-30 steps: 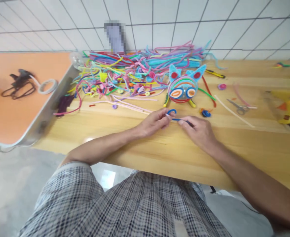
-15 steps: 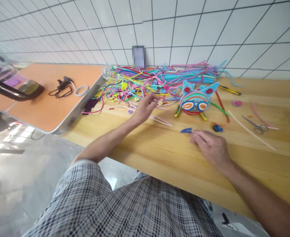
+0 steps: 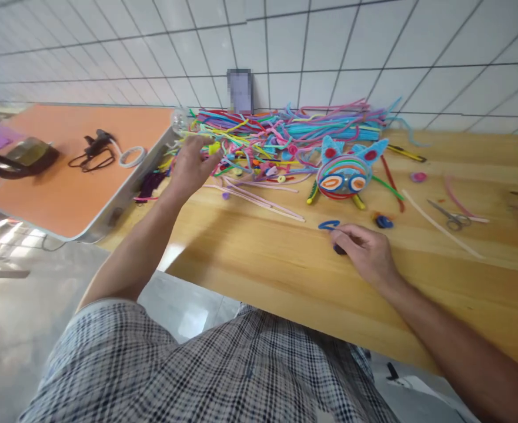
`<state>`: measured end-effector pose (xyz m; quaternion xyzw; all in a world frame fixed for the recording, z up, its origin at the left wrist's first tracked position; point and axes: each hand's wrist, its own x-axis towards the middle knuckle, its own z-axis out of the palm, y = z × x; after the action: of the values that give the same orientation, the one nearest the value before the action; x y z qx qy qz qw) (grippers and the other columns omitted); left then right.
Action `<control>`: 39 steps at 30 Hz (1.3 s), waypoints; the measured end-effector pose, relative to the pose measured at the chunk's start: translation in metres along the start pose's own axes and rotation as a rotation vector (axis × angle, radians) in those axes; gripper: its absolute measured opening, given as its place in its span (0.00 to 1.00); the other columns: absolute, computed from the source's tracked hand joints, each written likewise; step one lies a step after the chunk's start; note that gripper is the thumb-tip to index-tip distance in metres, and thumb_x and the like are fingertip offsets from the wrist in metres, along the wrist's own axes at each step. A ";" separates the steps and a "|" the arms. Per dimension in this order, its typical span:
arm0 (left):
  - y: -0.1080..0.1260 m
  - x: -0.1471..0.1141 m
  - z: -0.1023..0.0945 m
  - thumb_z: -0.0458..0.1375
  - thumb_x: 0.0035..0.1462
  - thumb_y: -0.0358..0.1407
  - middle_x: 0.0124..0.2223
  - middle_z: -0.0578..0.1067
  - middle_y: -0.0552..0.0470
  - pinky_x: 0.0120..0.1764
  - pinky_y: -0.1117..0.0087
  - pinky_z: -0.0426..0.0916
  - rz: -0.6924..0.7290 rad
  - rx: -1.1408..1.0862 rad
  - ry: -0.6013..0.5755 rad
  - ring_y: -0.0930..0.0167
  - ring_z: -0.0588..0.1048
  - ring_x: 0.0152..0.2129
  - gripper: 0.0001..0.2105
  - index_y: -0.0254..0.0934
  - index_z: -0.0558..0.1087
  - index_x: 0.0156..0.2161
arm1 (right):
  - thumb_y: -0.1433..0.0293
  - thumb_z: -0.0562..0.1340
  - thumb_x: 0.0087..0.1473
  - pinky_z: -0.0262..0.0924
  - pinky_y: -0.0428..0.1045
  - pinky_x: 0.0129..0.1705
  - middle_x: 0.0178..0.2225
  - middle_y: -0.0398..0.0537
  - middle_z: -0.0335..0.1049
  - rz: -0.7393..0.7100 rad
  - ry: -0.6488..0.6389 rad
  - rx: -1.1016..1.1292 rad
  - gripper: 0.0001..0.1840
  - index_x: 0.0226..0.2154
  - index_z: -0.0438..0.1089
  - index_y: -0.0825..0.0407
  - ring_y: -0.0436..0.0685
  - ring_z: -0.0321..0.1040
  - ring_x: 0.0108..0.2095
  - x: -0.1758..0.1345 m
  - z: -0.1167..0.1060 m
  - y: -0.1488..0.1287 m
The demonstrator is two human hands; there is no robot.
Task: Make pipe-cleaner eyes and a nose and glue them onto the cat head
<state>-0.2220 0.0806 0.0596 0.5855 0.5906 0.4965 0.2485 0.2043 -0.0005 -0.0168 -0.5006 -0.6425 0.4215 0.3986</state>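
My right hand (image 3: 367, 249) pinches a short bent blue pipe cleaner (image 3: 328, 225) just above the wooden table; a dark spot under its fingertips I cannot make out. My left hand (image 3: 192, 167) reaches over the left end of a tangled pile of coloured pipe cleaners (image 3: 259, 141), thumb and fingers apart and nothing visible in them. A small yellow piece (image 3: 214, 148) lies in the pile by its fingertips. Behind my right hand stands a cat-eared pipe cleaner figure (image 3: 344, 176) with blue ears, red ear spots and orange-and-white eyes.
Scissors (image 3: 453, 217), a yellow utility knife (image 3: 404, 154), a pink roll (image 3: 418, 177) and a dark blue coil (image 3: 383, 221) lie to the right. Pale pink pipe cleaners (image 3: 267, 202) lie mid-table. An orange folding table (image 3: 122, 126) adjoins at left; a phone-like device (image 3: 241, 91) leans on the tiled wall.
My left hand has moved left and away from me, to the left end of the pile. My right hand still pinches the blue pipe cleaner in about the same place. The view has shifted slightly.
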 end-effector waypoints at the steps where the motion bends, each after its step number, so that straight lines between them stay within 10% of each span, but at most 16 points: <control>1: 0.006 -0.012 0.020 0.76 0.57 0.41 0.31 0.74 0.58 0.30 0.71 0.58 -0.031 -0.001 -0.083 0.76 0.67 0.28 0.15 0.34 0.82 0.44 | 0.59 0.70 0.57 0.64 0.48 0.26 0.25 0.43 0.76 0.016 0.013 0.047 0.11 0.29 0.83 0.47 0.53 0.71 0.25 0.001 0.001 -0.002; 8: 0.048 -0.118 0.166 0.76 0.55 0.45 0.43 0.84 0.48 0.28 0.71 0.73 -0.399 -0.497 -0.866 0.72 0.79 0.26 0.20 0.37 0.80 0.47 | 0.55 0.74 0.51 0.68 0.49 0.36 0.32 0.44 0.80 0.135 0.125 0.353 0.13 0.31 0.83 0.46 0.54 0.73 0.34 0.010 0.007 0.002; 12: 0.056 -0.134 0.207 0.79 0.51 0.42 0.39 0.82 0.51 0.28 0.73 0.74 -0.512 -0.700 -0.918 0.73 0.80 0.26 0.23 0.35 0.78 0.47 | 0.53 0.78 0.48 0.66 0.48 0.34 0.30 0.42 0.79 0.148 0.132 0.470 0.15 0.30 0.83 0.46 0.53 0.70 0.32 0.009 0.005 0.006; 29: 0.043 -0.124 0.208 0.80 0.49 0.56 0.39 0.85 0.47 0.29 0.75 0.73 -0.620 -0.892 -0.861 0.76 0.78 0.24 0.28 0.33 0.79 0.39 | 0.47 0.84 0.42 0.64 0.47 0.31 0.25 0.40 0.77 0.237 -0.016 0.572 0.26 0.30 0.82 0.48 0.49 0.68 0.25 0.012 -0.006 0.012; 39: 0.045 -0.127 0.204 0.80 0.52 0.44 0.32 0.78 0.57 0.25 0.77 0.65 -0.485 -0.758 -0.841 0.80 0.68 0.21 0.18 0.36 0.80 0.39 | 0.42 0.79 0.49 0.67 0.47 0.32 0.30 0.39 0.76 0.155 -0.059 0.446 0.30 0.39 0.78 0.49 0.48 0.67 0.26 0.009 -0.004 0.014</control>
<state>0.0008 0.0139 -0.0157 0.4510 0.3410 0.3278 0.7569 0.2103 0.0112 -0.0276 -0.4355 -0.5042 0.5969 0.4469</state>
